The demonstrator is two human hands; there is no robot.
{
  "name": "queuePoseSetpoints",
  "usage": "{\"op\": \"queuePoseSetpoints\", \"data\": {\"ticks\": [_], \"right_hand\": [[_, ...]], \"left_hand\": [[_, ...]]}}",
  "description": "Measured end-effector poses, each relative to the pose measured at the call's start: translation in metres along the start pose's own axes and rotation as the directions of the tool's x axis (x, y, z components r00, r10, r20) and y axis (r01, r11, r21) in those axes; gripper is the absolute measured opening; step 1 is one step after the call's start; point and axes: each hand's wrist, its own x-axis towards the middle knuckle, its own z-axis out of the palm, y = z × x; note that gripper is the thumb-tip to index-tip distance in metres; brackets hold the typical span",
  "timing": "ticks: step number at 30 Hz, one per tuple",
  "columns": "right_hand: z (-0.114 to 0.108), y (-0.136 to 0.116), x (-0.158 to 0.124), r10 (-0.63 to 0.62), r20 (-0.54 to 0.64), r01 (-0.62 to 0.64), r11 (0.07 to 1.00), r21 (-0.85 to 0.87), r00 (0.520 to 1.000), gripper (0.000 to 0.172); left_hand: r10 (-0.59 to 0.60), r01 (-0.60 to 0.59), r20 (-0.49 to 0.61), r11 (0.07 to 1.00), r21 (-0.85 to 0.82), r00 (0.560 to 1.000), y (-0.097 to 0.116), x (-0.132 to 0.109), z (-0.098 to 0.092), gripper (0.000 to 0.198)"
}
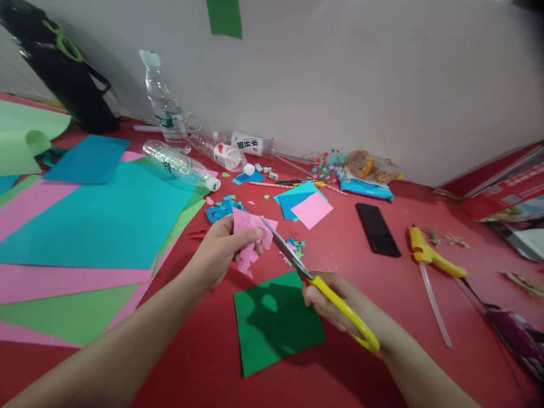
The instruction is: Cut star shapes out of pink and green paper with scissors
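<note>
Between the thumb and fingers of my left hand (223, 246) is a piece of pink paper (246, 222) with jagged cut edges and faint drawn lines. My right hand (334, 300) grips yellow-handled scissors (342, 309), and their blades reach up to the right side of that paper. Below both hands lies a green paper square (276, 323) with their shadow on it. Small coloured paper stars (296, 249) are piled just behind the blades. Blue paper scraps with cut-outs (223, 209) lie behind my left hand.
Large coloured sheets (97, 226) cover the left side. Plastic bottles (165, 113) stand and lie along the wall. Pink and blue squares (312, 209) lie mid-table. A phone (378, 229) and a yellow glue gun (433, 255) with its cord are at the right.
</note>
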Motion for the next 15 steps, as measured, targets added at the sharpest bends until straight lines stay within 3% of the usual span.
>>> {"op": "queuePoseSetpoints", "data": {"ticks": [7, 15], "right_hand": [[-0.002, 0.007, 0.001, 0.042, 0.035, -0.043, 0.998, 0.04, 0.999, 0.061], [0.01, 0.005, 0.002, 0.083, 0.058, -0.09, 0.988, 0.128, 0.995, 0.066]], "left_hand": [[-0.057, 0.055, -0.039, 0.997, -0.061, 0.998, -0.002, -0.004, 0.007, 0.017], [0.063, -0.067, -0.033, 0.988, -0.137, 0.997, -0.011, -0.01, 0.015, 0.016]]}}
